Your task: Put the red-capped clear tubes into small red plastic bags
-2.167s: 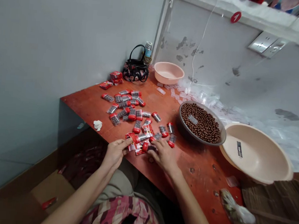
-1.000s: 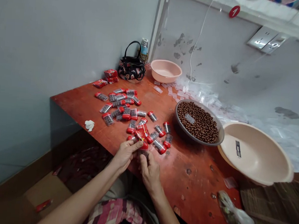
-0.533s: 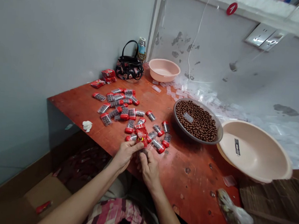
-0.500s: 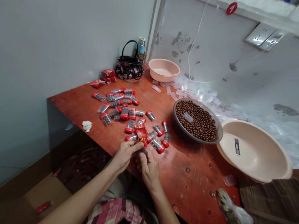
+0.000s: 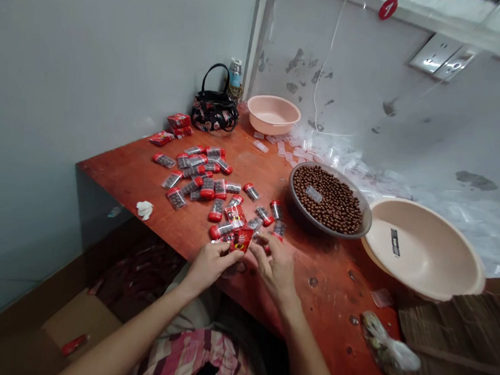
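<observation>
My left hand [image 5: 209,264] pinches a small red packet [image 5: 241,238] at the front edge of the red-brown table [image 5: 146,172]. Beside it, my right hand [image 5: 277,267] reaches onto the table, with its fingers on a red-capped clear container [image 5: 271,242] next to the packet. Beyond my hands lie several more red-capped containers [image 5: 206,186] filled with dark beads. A grey bowl of brown beads [image 5: 330,200] stands to the right of them.
A large pink basin [image 5: 423,252] sits at the right, a smaller pink bowl [image 5: 273,114] and a black handbag [image 5: 214,111] at the back. Clear plastic pieces [image 5: 323,153] lie along the wall. A cardboard box [image 5: 58,328] is on the floor at left, a plastic bag [image 5: 387,351] near the front edge.
My hands came together at the table's edge with the red packet. Now my right hand has moved away to the right, onto a container on the table, while the left keeps the packet.
</observation>
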`<state>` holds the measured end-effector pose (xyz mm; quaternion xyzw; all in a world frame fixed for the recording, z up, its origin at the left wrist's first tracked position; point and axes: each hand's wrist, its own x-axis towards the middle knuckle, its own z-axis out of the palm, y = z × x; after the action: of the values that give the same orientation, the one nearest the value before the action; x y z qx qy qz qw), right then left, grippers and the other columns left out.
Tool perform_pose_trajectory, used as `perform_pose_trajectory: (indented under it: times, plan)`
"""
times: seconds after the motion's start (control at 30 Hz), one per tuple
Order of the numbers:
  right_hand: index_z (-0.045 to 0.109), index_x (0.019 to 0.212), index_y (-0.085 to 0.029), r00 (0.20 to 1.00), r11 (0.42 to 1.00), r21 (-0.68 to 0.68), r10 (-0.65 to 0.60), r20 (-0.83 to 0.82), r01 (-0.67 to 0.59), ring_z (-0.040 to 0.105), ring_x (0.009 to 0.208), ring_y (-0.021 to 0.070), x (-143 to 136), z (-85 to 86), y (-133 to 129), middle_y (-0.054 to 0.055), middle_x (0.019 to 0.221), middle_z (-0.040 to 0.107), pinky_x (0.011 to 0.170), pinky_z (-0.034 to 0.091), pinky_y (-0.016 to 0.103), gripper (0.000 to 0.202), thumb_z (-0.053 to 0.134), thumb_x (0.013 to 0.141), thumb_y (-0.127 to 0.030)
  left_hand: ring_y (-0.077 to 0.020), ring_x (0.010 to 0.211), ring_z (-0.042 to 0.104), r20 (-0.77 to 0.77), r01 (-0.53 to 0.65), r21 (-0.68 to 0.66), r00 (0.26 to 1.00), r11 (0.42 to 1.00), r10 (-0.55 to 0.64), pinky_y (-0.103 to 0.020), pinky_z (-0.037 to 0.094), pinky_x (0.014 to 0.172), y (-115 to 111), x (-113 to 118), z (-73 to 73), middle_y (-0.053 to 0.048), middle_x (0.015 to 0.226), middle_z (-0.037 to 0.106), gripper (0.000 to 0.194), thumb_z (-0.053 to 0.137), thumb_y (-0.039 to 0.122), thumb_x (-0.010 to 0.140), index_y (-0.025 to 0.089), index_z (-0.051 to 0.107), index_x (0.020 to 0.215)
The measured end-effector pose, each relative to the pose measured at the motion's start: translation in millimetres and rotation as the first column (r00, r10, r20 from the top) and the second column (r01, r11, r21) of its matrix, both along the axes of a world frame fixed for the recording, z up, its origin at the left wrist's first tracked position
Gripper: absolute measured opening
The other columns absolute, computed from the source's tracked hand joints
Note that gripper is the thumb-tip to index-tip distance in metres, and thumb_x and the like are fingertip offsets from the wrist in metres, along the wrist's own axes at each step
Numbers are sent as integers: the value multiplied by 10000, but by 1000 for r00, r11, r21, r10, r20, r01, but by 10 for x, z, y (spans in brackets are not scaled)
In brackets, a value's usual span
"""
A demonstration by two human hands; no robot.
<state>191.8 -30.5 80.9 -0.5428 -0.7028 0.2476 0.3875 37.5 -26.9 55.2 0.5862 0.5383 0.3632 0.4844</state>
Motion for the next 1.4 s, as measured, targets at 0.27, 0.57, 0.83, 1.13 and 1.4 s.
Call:
perform_pose_trajectory:
  times: [0.27,0.57,0.83,1.13,1.4]
  plan:
    - [552,728,-179,953,960,112,232,195,-257,516,870,177,-53,229,344,60,903,587,797,385,314,142,464,819,-241,-74,441,316,-311,43,191,950,981,19,-219,193,445,-98,67,119,54,422,325,308,514,319,697,140,486,448]
    - [571,899,-179,929,985,13,-155,-335,169,515,916,173,-151,0,148,49,958,577,842,373,310,166,447,824,-259,-123,510,487,360,-73,-189,923,979,139,-226,348,503,-91,-20,49,7,555,577,229,571,355,687,133,617,658]
    - [531,968,-175,709,889,-397,-127,-693,-229,584,603,139,-304,-304,-301,17,727,622,565,483,261,261,580,738,-288,-117,528,539,788,-9,-388,515,922,337,-228,412,506,-8,76,79,-55,651,625,227,607,309,690,89,625,743]
    - [565,875,-150,674,898,-414,-214,-707,-149,560,534,107,-342,-334,-312,0,671,615,520,465,220,196,600,727,-274,-113,452,504,724,-28,-377,615,926,313,-230,386,412,-10,94,68,-14,542,567,200,628,293,671,95,598,658]
    - [563,872,-164,734,901,-417,-203,-649,-119,534,513,112,-332,-349,-303,-15,623,583,499,446,228,182,583,731,-277,-105,528,528,726,-99,-377,585,921,361,-224,408,505,-39,131,27,-20,629,609,179,623,277,683,102,598,707]
